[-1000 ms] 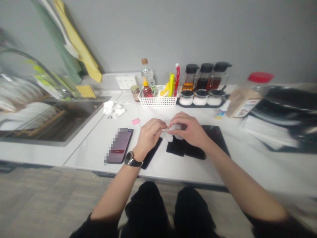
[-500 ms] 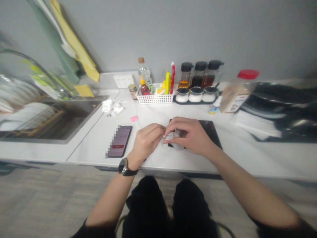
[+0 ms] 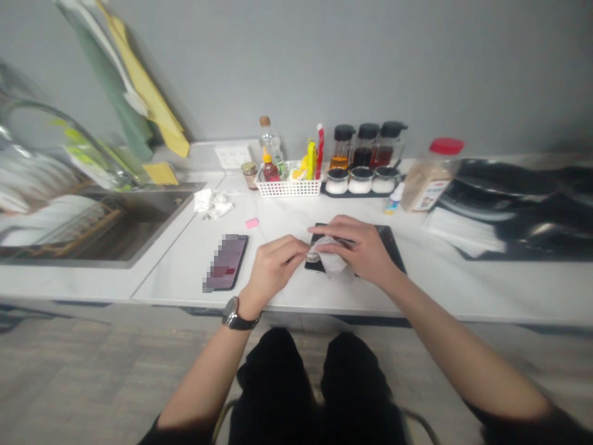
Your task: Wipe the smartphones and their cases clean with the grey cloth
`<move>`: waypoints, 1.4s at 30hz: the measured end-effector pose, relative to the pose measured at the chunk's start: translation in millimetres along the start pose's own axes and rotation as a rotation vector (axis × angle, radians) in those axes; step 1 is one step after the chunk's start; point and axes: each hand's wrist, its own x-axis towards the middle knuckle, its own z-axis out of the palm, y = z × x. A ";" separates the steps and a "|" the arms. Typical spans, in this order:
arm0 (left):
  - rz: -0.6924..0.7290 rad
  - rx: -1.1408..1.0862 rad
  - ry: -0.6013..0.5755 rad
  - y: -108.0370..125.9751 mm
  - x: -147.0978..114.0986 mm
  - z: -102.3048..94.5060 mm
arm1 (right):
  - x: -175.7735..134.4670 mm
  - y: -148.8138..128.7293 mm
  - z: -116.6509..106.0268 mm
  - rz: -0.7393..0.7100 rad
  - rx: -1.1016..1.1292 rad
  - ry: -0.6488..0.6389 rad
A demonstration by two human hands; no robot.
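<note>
My left hand (image 3: 278, 262), with a watch (image 3: 235, 314) on its wrist, is closed in a pinch on a small shiny, clear or silvery piece (image 3: 313, 256) whose kind I cannot make out. A crumpled white tissue (image 3: 334, 259) is in my right hand (image 3: 359, 244), between thumb and fingers, and touches that piece; the index finger is stretched out above it. Both hands are over a dark flat tablet-like slab (image 3: 391, 247) on the counter, which they partly cover. Left of my left hand lies a phone (image 3: 229, 262), its screen partly blurred out.
Crumpled tissues (image 3: 213, 203) and a pink eraser-like block (image 3: 252, 223) lie behind the phone. A white basket (image 3: 290, 188), seasoning jars (image 3: 360, 180), a small spray bottle (image 3: 393, 199) and a red-lidded jar (image 3: 428, 179) line the back. At left is a sink (image 3: 139, 241); pans (image 3: 500, 191) stand right.
The fingers of my right hand have spread from the small piece, its index finger now extended, and more of the tissue shows. My left hand keeps its pinch. The view has shifted slightly.
</note>
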 end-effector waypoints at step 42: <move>-0.079 -0.123 -0.070 42.7 -1.6 -2.8 | -48.5 -12.0 -16.8 0.321 0.395 0.056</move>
